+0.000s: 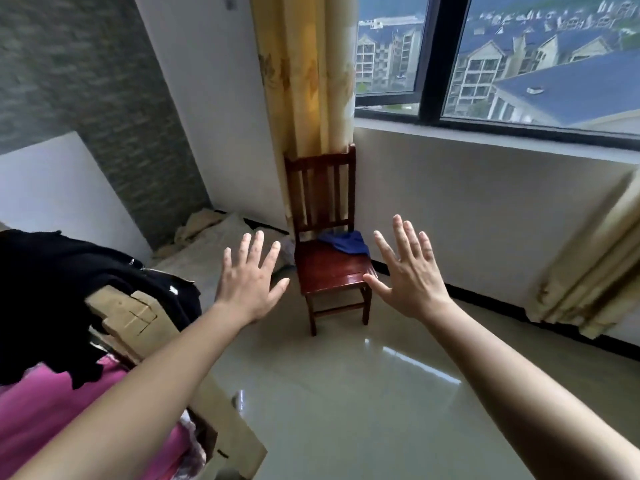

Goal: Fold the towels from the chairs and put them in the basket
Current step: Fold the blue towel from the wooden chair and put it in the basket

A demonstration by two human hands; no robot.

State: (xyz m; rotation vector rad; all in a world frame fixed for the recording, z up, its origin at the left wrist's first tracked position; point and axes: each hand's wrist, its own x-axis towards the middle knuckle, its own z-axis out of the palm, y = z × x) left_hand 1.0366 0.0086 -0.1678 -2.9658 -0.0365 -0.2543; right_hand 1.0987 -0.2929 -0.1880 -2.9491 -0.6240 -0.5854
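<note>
Your two forearms fill the near view, and both hands are spread wide with nothing in them: the left hand (250, 277) and the right hand (408, 271) are raised on either side of the chair (332, 271) ahead. The towel (344, 242) you want is the blue one, lying crumpled at the back of the seat, against the slatted backrest and toward its right side. It looks soft and light, so it should lift easily but will hang limp and bunch. Take it by an edge or a corner and shake it out before you fold. Behind the chair hangs a yellow curtain (304, 81) beside the window (519, 57). At your left, a cardboard box (221, 410) holds black and pink cloth. No basket is in view.
</note>
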